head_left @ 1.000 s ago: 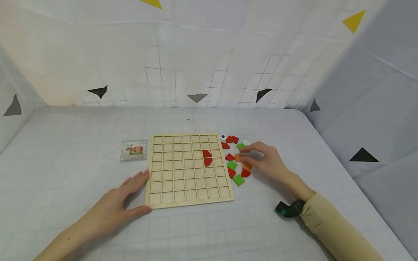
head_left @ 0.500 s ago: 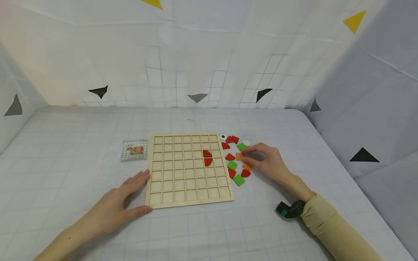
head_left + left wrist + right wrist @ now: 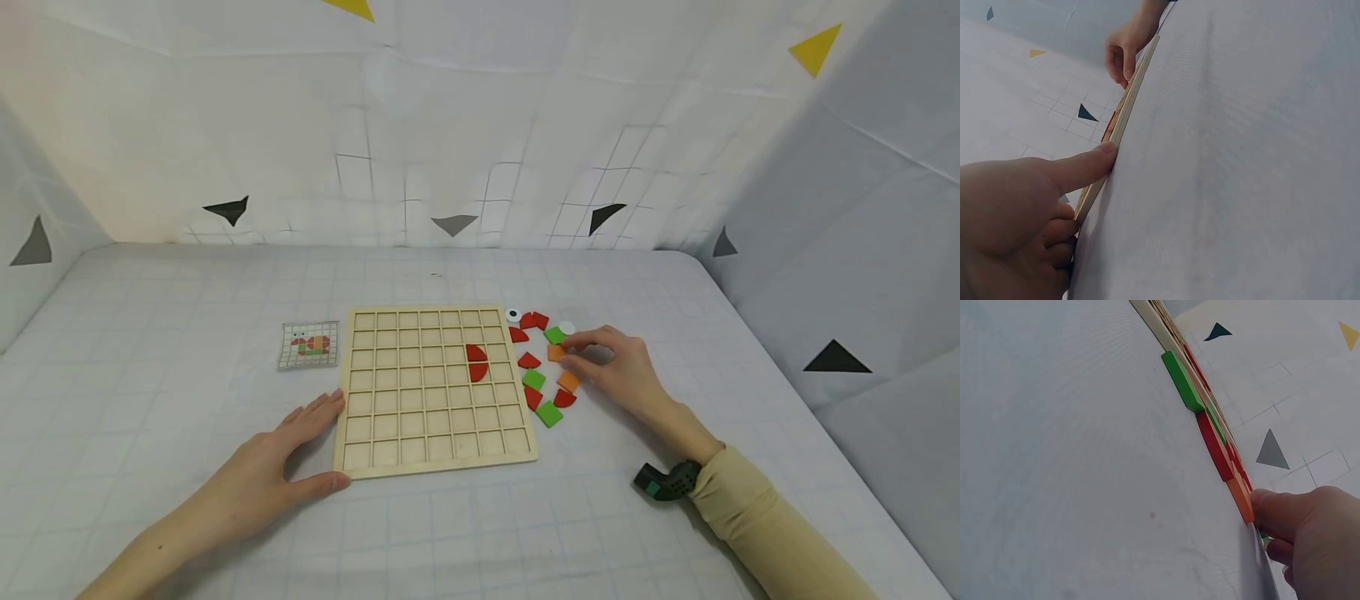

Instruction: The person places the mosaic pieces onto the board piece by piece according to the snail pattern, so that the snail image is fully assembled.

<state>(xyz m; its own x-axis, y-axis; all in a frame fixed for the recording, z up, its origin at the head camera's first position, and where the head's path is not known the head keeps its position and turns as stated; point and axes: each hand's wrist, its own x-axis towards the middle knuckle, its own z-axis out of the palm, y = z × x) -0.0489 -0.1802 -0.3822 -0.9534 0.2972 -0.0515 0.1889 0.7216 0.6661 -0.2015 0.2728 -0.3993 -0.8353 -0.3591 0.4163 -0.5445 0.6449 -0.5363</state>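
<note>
My right hand (image 3: 618, 371) has thumb and index finger pinching an orange square tile (image 3: 556, 353), low among the loose pieces. Just below lies a second orange tile (image 3: 567, 382), which stands before the thumb in the right wrist view. My left hand (image 3: 251, 479) has its fingers extended, the fingertips along the left edge of the wooden grid board (image 3: 442, 467) and the thumb at its near left corner. In the left wrist view, the thumb (image 3: 1088, 170) presses the board's side. Two red quarter-round pieces (image 3: 477, 372) sit in the grid's right half, one above the other.
Right of the board lie green squares (image 3: 550, 414), red pieces (image 3: 528, 361), a white disc (image 3: 567, 328) and an eye disc (image 3: 513, 315). A picture card (image 3: 309, 346) rests at the board's left. A white wall (image 3: 450, 125) rises behind the table.
My right hand has shifted slightly away from me and to the right, and the orange square between its fingertips has moved with it. My left hand stays at the board.
</note>
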